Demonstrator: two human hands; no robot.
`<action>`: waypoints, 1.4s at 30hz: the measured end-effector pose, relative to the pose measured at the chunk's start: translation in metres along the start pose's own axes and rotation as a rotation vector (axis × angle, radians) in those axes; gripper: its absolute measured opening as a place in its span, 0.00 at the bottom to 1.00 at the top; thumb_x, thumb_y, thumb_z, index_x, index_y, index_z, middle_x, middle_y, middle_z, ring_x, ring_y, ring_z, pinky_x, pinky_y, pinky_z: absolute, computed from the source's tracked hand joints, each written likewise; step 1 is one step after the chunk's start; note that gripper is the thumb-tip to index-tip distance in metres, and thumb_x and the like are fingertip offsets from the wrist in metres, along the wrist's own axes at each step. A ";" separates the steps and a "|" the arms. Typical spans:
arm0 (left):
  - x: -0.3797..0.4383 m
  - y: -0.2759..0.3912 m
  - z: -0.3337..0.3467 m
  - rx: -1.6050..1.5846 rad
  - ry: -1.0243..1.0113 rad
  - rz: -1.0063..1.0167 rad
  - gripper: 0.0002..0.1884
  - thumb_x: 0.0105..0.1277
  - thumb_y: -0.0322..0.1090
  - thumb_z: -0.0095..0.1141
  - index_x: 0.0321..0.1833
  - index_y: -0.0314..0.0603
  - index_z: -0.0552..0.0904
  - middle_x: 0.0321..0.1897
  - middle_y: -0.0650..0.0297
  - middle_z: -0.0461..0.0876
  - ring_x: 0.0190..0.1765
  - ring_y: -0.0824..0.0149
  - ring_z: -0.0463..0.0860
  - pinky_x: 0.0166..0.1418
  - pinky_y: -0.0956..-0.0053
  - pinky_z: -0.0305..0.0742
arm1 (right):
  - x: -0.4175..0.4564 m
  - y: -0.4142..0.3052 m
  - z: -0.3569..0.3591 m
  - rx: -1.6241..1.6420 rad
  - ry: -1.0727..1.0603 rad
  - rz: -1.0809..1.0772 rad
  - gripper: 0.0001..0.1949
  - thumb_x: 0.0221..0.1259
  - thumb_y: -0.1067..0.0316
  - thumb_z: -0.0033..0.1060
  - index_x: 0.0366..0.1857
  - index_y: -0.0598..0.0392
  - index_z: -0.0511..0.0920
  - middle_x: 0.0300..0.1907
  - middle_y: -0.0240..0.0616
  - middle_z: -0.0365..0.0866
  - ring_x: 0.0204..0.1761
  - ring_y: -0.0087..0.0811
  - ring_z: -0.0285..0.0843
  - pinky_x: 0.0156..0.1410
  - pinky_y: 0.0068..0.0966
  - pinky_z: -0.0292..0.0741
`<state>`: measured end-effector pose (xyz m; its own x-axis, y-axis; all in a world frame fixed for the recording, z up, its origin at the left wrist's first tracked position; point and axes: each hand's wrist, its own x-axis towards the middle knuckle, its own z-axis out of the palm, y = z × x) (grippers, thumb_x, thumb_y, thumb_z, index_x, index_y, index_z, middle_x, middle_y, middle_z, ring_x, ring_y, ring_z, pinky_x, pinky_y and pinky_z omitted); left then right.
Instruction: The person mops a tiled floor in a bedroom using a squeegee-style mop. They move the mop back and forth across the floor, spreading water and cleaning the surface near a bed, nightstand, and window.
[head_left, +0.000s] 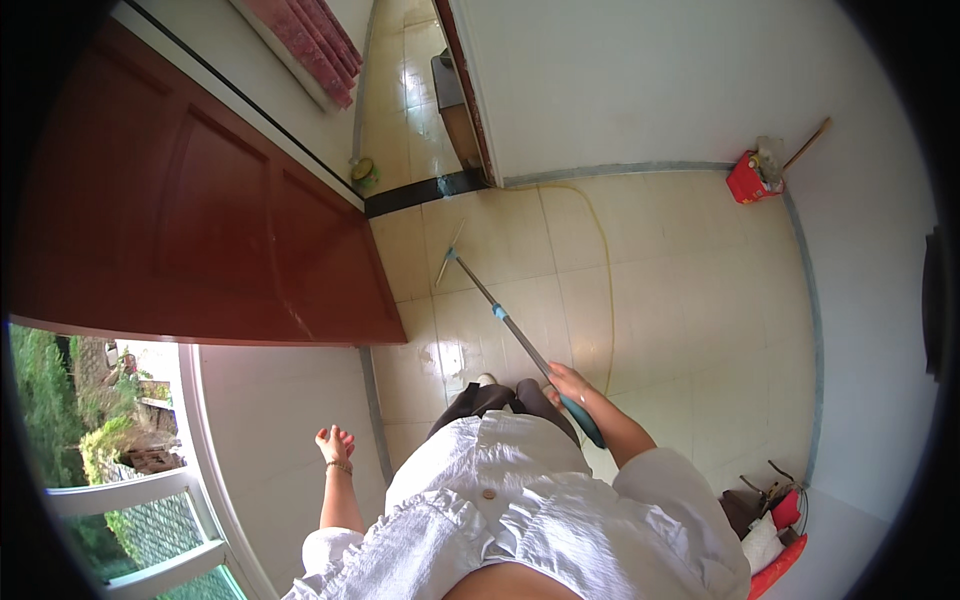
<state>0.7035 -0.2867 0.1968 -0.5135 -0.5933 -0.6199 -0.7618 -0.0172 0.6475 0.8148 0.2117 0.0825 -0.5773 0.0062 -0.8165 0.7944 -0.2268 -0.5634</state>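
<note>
A floor squeegee (480, 289) with a metal pole, light blue joints and a dark green grip slants from the floor tiles up to my body. My right hand (571, 382) is closed around the pole just above the green grip. The thin squeegee blade rests on the beige tiles near the open red-brown door (225, 202). Off to the left, my left hand (335, 444) is raised with its fingers apart and loosely bent, holding nothing. It is beside the white lower wall, touching nothing.
A yellow hose (609, 285) curves over the tiles from the dark doorway threshold (420, 193). A red container (748, 180) with a wooden stick beside it is in the far right corner. Bags and other items (765, 536) lie at lower right. A window (135, 487) is at lower left.
</note>
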 end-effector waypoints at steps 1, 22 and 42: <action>0.004 -0.009 -0.006 0.033 0.008 -0.021 0.24 0.62 0.40 0.52 0.58 0.55 0.57 0.27 0.66 0.76 0.20 0.72 0.76 0.22 0.77 0.68 | -0.017 0.007 -0.007 0.029 0.038 -0.024 0.17 0.66 0.60 0.40 0.57 0.44 0.68 0.20 0.36 0.73 0.17 0.25 0.71 0.20 0.24 0.71; -0.050 -0.080 0.080 0.296 -0.268 -0.021 0.22 0.63 0.38 0.51 0.57 0.48 0.58 0.30 0.61 0.77 0.26 0.68 0.79 0.25 0.74 0.72 | -0.010 -0.015 -0.094 -0.112 0.087 0.042 0.07 0.64 0.61 0.39 0.40 0.46 0.70 0.17 0.36 0.67 0.12 0.26 0.65 0.15 0.28 0.67; -0.097 -0.050 0.223 0.260 -0.661 -0.044 0.17 0.65 0.39 0.47 0.53 0.40 0.67 0.40 0.57 0.78 0.41 0.64 0.80 0.38 0.71 0.76 | -0.207 0.053 -0.213 -1.203 0.384 -0.262 0.28 0.57 0.61 0.50 0.64 0.44 0.57 0.28 0.48 0.78 0.30 0.50 0.76 0.33 0.42 0.74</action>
<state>0.7033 -0.0486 0.1252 -0.5493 0.0169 -0.8354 -0.8147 0.2115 0.5400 1.0162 0.4062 0.1946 -0.8097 0.2409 -0.5351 0.4517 0.8380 -0.3063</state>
